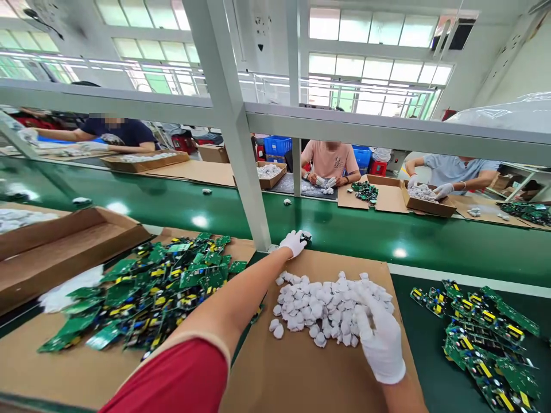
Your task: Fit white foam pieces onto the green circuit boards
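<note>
My left hand [294,244], in a white glove, reaches out to the near edge of the green conveyor belt [353,229]. Its fingers are closed on a small circuit board [306,237], partly hidden by the glove. Also gloved in white, my right hand [382,338] is over the right side of a heap of small white wrapped pieces [318,304]. Its thumb and fingers curl together; what lies between them blends with the heap. The heap rests on a cardboard sheet [310,378].
Green circuit boards [172,287] pile up on the left, more boards [486,338] on the right. A cardboard tray [64,246] stands at far left. A grey frame post [241,126] rises beside my left hand. Across the belt, several co-workers [330,160] sit handling parts.
</note>
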`<state>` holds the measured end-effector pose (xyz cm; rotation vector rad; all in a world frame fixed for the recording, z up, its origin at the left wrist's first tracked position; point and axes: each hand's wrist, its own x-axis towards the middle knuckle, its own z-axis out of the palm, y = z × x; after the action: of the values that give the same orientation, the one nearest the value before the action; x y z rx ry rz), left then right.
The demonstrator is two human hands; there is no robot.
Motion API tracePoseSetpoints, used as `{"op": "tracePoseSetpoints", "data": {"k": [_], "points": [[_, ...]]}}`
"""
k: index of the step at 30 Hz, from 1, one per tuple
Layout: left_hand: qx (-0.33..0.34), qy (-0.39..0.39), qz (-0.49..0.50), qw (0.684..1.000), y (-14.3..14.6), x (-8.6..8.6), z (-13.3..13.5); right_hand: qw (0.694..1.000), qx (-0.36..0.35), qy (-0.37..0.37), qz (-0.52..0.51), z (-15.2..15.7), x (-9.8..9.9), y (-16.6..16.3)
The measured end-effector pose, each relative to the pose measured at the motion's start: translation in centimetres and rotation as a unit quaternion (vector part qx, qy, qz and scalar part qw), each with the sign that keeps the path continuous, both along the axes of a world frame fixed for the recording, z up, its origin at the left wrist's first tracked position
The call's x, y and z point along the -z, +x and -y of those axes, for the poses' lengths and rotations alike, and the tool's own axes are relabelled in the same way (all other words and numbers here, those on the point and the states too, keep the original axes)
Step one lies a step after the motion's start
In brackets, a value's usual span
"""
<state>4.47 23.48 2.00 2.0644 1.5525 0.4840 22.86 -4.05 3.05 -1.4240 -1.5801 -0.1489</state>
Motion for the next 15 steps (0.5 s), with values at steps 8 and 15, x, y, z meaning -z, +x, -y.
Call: {"op": "tracePoseSetpoints", "data": {"k": [8,15], "points": [[0.142,-0.004,-0.102,0.985,-7.1,-2.2,4.7,0.999,-0.014,-0.030,-0.029,0.6,0.2,0.2],[0.247,0.001,-0.219,0.944,-14.2,-4.4,13.9,0.999,-0.006,-0.033,-0.031,0.4,0.2,-0.7]]}}
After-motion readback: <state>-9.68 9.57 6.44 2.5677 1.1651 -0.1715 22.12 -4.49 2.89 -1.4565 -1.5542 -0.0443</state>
